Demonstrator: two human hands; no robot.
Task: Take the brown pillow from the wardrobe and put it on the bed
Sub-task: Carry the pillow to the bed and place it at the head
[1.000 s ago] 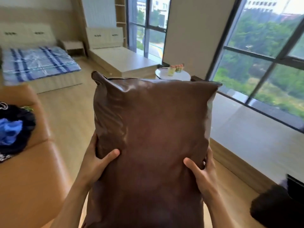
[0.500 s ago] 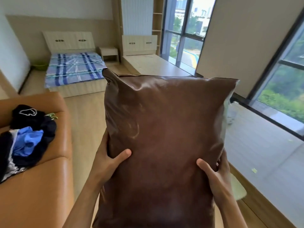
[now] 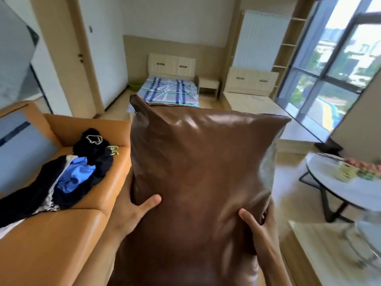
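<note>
A large brown leather pillow [image 3: 198, 172] stands upright in front of me, filling the middle of the view. My left hand [image 3: 132, 211] grips its left edge with the thumb on the front face. My right hand [image 3: 259, 230] clamps its right edge the same way. The bed [image 3: 169, 91] with a blue and white checked sheet lies far ahead across the room, its near end hidden behind the pillow's top corner. The wardrobe is not in view.
An orange sofa [image 3: 51, 234] with a heap of dark and blue clothes [image 3: 68, 174] runs along my left. A round white table [image 3: 338, 182] with small items stands at right. A bare second bed [image 3: 253, 100] and a nightstand [image 3: 208, 84] sit beside the checked bed. Tall windows line the right wall.
My view has swung left, so the checked bed now sits straight ahead above the pillow. The sofa and clothes have come closer. Both hands keep the same grip.
</note>
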